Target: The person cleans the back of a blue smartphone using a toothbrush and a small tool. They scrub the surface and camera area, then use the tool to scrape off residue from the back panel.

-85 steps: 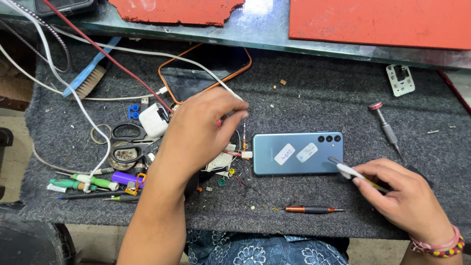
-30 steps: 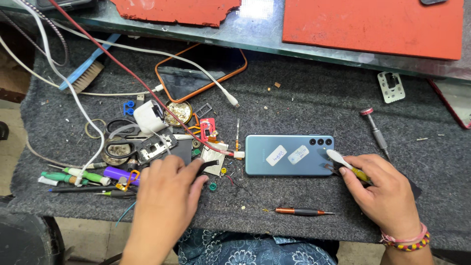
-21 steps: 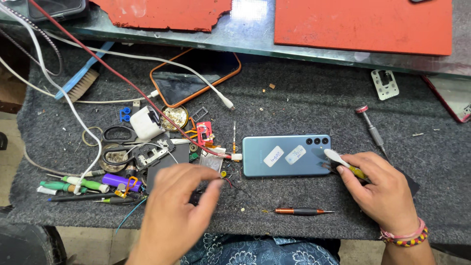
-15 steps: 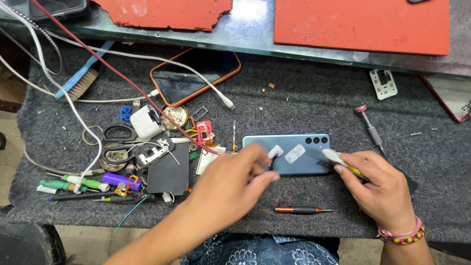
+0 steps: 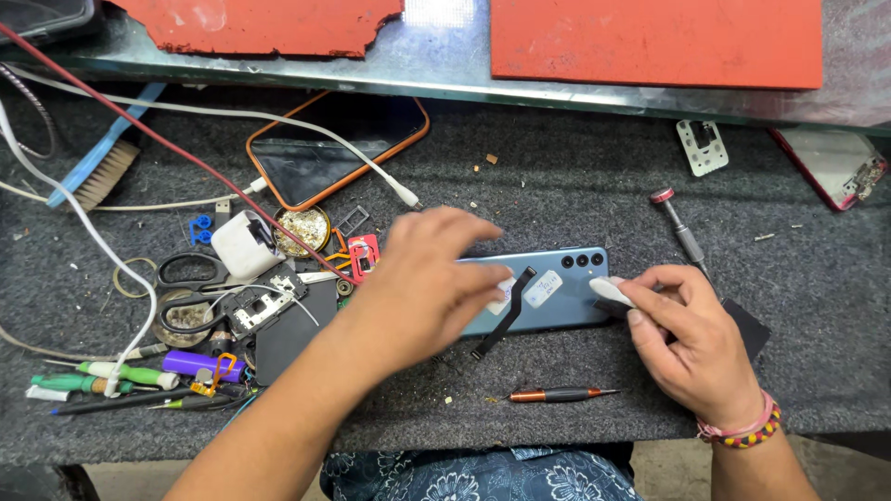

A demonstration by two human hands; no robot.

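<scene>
I see the blue phone (image 5: 557, 301) lying back-up, flat on the grey felt desk (image 5: 557, 186), near the front edge, camera cluster toward the right. Left hand (image 5: 432, 278) lies across the phone's left half, fingers pinched together on a thin black flex cable (image 5: 506, 315) that runs diagonally over the back cover and off its lower edge. Right hand (image 5: 691, 339) is closed around a white-tipped pry tool (image 5: 611, 290), tip touching the phone's right end just below the cameras. A beaded bracelet (image 5: 738, 431) sits on that wrist.

A copper-coloured screwdriver (image 5: 552, 394) lies just in front of the phone, clear of both hands. A second screwdriver with a red cap (image 5: 677, 227) is behind the right hand. Left of the phone is a clutter pile: scissors (image 5: 190, 288), white charger block (image 5: 243, 246), purple marker (image 5: 190, 364), green pens (image 5: 102, 378). An orange-cased phone (image 5: 339, 148) lies screen-up farther back, white cable (image 5: 306, 139) across it. Red mats (image 5: 654, 42) sit on the metal shelf behind.
</scene>
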